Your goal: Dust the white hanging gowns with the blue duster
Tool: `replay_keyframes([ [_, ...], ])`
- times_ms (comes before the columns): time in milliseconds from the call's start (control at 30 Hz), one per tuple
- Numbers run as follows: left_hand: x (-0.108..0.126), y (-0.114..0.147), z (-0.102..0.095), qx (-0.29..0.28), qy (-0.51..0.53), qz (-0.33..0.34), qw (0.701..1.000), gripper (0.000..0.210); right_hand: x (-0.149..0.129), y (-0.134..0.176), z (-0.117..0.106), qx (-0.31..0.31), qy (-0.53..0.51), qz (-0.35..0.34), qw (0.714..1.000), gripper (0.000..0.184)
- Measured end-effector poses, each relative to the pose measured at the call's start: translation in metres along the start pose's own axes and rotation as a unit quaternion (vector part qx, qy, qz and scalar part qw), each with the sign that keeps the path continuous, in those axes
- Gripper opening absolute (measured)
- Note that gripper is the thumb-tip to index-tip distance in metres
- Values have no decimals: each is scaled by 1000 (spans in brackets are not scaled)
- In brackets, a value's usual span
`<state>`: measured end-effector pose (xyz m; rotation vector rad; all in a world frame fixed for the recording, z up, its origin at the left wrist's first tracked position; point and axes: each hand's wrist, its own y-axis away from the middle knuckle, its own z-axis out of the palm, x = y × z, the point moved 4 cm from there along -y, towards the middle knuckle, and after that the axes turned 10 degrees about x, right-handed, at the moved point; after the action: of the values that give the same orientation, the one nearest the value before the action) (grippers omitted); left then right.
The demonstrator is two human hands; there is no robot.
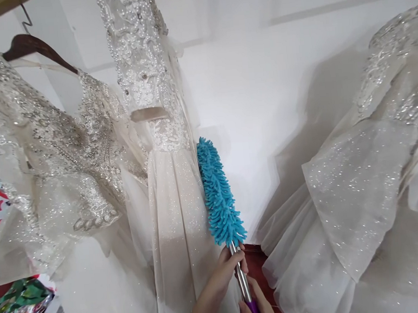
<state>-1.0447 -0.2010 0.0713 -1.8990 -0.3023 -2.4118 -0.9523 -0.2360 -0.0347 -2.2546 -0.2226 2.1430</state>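
A blue chenille duster on a metal rod with a purple grip points up and rests against the skirt of a beaded ivory dress hanging in the middle. My left hand grips the metal rod just below the blue head. My right hand holds the purple grip lower down, at the bottom edge of the view. Both hands are closed around the duster's handle.
A sequinned gown hangs on a dark wooden hanger at the left. Another glittery gown fills the right side. A white wall stands behind. Colourful packages lie at the lower left.
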Motion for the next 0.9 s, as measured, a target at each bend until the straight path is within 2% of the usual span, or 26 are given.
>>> replay_keyframes([
  [133,16,7,0,-18,2,31,999,32,-3,-4,4,-23,-16,-56,998,56],
  [267,6,1,-3,0,2,22,1000,30,5,-8,8,-43,-7,-52,998,55],
  [433,-27,-11,-9,43,4,-11,999,29,25,-10,7,-33,26,-2,999,66],
  [567,-57,-22,-11,70,11,-39,997,25,50,-12,3,-34,40,-2,999,68],
  [700,-88,-34,-12,81,10,-73,994,23,88,-17,-2,-45,71,42,996,80],
  [833,-118,-41,-16,88,9,-104,991,23,116,-22,-7,-61,92,46,993,77],
  [900,-134,-41,-18,89,6,-136,987,27,125,-23,-9,-73,97,49,991,82],
])
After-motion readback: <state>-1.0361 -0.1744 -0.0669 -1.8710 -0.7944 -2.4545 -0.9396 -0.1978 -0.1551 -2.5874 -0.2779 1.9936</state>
